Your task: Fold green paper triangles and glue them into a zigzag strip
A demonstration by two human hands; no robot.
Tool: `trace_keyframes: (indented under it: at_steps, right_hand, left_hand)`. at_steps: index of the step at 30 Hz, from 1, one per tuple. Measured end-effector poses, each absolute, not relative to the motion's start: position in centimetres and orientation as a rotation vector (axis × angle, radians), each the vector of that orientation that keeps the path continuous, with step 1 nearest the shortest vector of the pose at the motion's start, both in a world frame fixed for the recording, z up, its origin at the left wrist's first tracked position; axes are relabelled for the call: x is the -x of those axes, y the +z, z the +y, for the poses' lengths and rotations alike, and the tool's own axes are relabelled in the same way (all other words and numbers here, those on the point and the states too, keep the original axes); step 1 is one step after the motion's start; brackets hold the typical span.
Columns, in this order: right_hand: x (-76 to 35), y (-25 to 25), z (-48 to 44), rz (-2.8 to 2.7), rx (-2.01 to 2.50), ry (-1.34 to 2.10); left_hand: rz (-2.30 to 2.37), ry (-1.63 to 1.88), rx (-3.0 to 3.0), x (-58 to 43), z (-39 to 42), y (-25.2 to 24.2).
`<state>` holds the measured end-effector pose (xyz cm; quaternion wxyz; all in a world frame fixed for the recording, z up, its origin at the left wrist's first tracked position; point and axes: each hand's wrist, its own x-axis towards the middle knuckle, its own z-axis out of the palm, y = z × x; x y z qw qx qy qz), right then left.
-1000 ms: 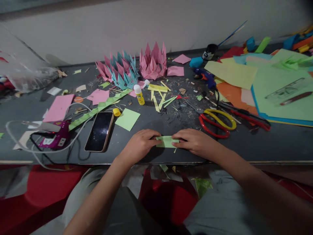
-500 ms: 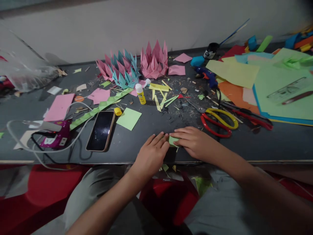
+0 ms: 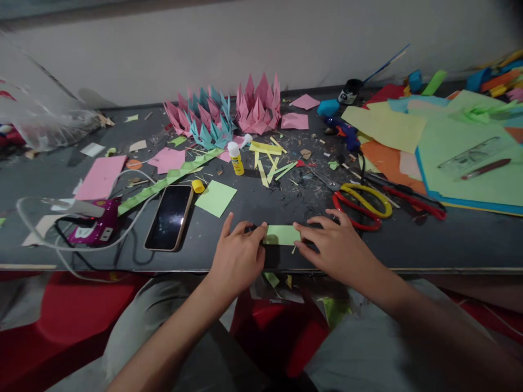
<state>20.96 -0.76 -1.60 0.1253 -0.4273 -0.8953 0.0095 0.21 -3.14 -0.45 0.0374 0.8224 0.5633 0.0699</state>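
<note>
Both left hand [image 3: 238,256] and right hand [image 3: 337,245], fingers [image 3: 311,234] parted, touch opposite ends of green paper [image 3: 281,234].

No word, brand or number can be read with certainty. Small dark print is borne by the yellow label of the glue stick [image 3: 236,161], and white markings are carried by the black jar [image 3: 350,92] and the purple power adapter [image 3: 100,224], all too blurred to be deciphered.

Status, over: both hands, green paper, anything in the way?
Left-hand grip at left end of green paper rectangle, right-hand grip at right. Paper on grey tabletop. Scissors close by right-hand grip, off the paper.
</note>
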Motion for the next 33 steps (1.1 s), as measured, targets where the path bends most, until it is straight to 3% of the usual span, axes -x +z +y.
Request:
trace_keyframes:
  at_steps: [6, 13, 24, 29, 33]
  right_hand:
    - [-21.1, -1.6, -1.0, -2.654, 1.251, -0.034]
    - [-21.2, -1.9, -0.7, -2.538, 1.256, 0.126]
    - [-18.4, -1.0, 0.7, -2.521, 1.127, 0.072]
    - [-17.0, -0.3, 1.1, -2.261, 1.216, 0.405]
    - [-16.6, -0.3, 1.4, -1.915, 1.232, 0.735]
  left_hand:
    - [1.778, 0.184, -2.458, -0.4, -2.9, 0.3]
    - [1.411, 0.435, -2.542, 0.9, -1.1, -1.7]
    - [1.392, 0.657, -2.471, 0.7, -1.0, -2.0]
    - [1.658, 1.027, -1.882, 0.6, -1.1, -2.1]
    - [1.563, 1.063, -1.333, 1.0, -0.5, -2.0]
